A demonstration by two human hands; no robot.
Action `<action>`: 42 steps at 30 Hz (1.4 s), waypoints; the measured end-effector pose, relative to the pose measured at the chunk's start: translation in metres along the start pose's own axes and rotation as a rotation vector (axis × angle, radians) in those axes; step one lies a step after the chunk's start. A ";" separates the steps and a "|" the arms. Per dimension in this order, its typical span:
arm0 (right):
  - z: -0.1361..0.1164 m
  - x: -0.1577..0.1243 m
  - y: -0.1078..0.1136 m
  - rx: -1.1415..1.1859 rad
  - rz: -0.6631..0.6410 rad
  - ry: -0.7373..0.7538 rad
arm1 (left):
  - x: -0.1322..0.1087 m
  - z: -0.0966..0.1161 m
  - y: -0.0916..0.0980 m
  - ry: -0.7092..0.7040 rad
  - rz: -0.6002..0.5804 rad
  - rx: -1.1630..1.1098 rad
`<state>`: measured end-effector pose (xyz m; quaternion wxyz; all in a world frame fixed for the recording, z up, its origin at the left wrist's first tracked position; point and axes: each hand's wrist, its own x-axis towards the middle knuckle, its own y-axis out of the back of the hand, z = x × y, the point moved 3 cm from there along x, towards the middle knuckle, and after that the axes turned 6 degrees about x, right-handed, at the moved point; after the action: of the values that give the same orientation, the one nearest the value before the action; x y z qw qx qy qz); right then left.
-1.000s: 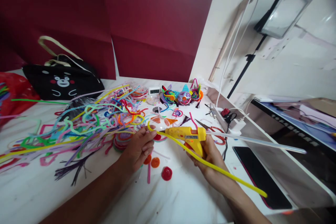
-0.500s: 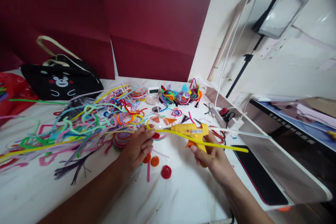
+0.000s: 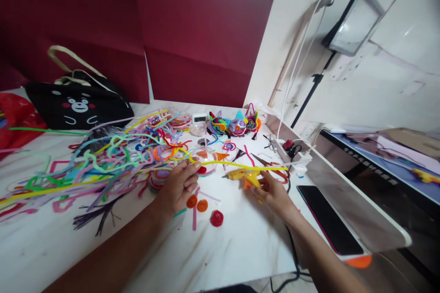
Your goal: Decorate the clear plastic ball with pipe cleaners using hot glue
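My left hand [image 3: 179,187] pinches one end of a yellow pipe cleaner [image 3: 228,163] between thumb and fingers. The pipe cleaner stretches to the right, above a yellow glue gun [image 3: 240,174]. Round the glue gun's handle is my right hand [image 3: 275,194]; the gun sits low over the table, its nozzle pointing left, and I cannot tell whether it touches the surface. Just beyond my left fingertips lies a clear round plastic piece [image 3: 213,158]. Nearer to me are a red coiled disc [image 3: 217,218] and two orange coiled discs [image 3: 202,205].
A tangled heap of pipe cleaners [image 3: 113,155] covers the left side. Decorated colourful figures [image 3: 238,126] and a small digital clock [image 3: 199,118] stand at the back. Scissors [image 3: 264,161], a power strip [image 3: 287,146] and a phone [image 3: 330,219] lie to the right.
The glue gun has come down in my right hand, away from the pipe cleaner, and now tilts towards the table. The pipe cleaner's right part has risen. My left hand has barely moved.
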<state>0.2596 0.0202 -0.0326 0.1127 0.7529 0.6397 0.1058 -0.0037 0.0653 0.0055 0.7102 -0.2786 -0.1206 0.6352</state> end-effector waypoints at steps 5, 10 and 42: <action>-0.040 -0.032 -0.005 -0.559 0.100 0.431 | 0.001 -0.001 0.000 -0.036 -0.001 0.011; -0.099 -0.059 -0.035 -0.547 0.089 0.872 | 0.003 -0.005 0.003 -0.053 -0.032 0.032; -0.096 0.013 -0.087 -0.171 0.051 0.261 | -0.003 -0.008 -0.006 -0.118 -0.062 0.233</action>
<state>0.1508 0.0495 0.0330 0.0895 0.7365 0.6183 0.2595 0.0053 0.0605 0.0034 0.7487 -0.1524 -0.0961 0.6380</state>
